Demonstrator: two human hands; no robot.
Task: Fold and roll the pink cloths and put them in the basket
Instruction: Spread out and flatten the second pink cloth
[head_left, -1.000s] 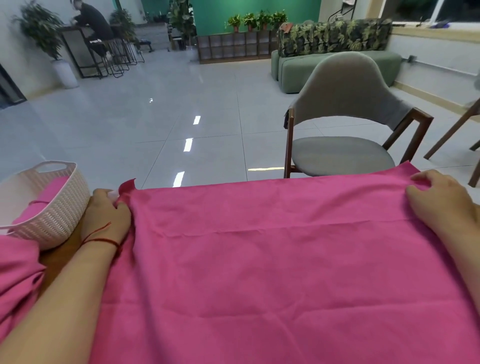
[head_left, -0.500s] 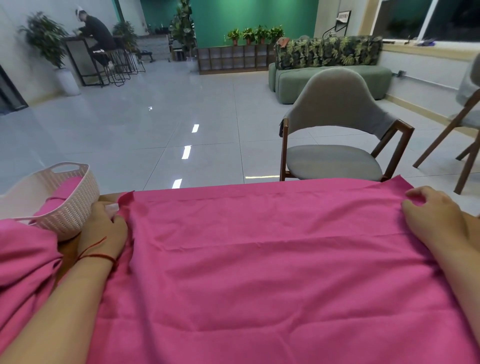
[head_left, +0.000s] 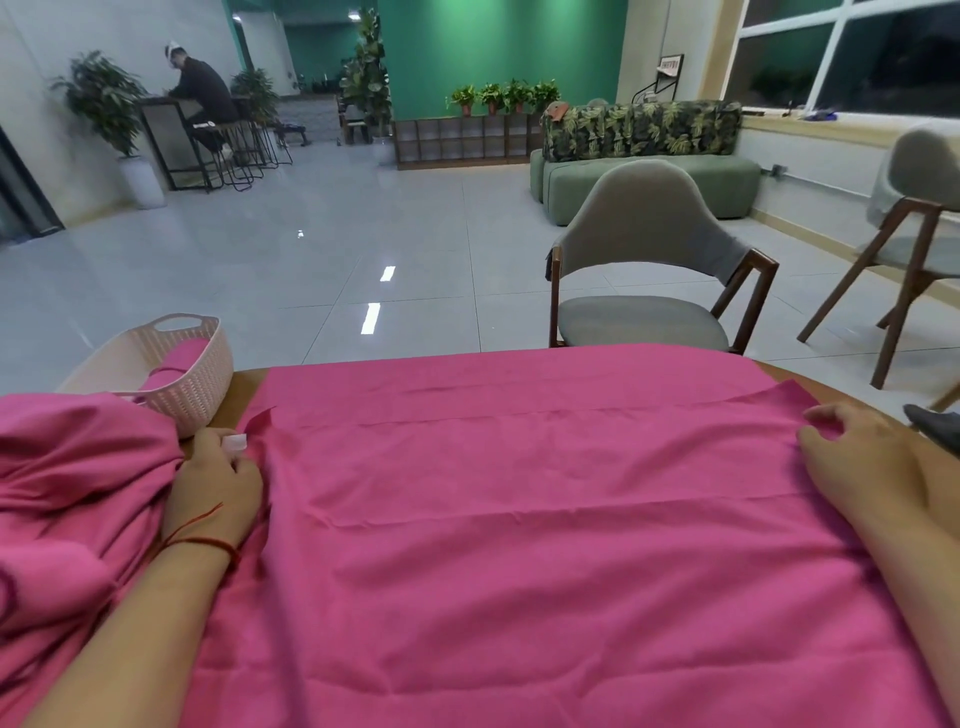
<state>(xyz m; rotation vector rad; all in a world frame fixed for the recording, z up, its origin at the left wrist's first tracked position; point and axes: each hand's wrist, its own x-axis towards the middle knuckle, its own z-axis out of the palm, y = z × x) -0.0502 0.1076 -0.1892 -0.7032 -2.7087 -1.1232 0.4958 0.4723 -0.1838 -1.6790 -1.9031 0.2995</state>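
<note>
A large pink cloth lies spread over the table, its upper layer ending in a folded edge short of the far hem. My left hand pinches the left corner of that upper layer, where a small white tag shows. My right hand pinches the right corner near the table's right edge. A white woven basket stands at the far left with one rolled pink cloth inside. A heap of more pink cloths lies left of my left arm.
The wooden table shows between basket and cloth. A grey chair stands just beyond the far edge, another chair at the right. A dark object lies at the right edge. A person sits at a distant counter.
Both hands have drawn the cloth's two corners back toward me, laying the upper layer short of the far hem. The camera has tilted up, so the basket and chairs sit lower.
</note>
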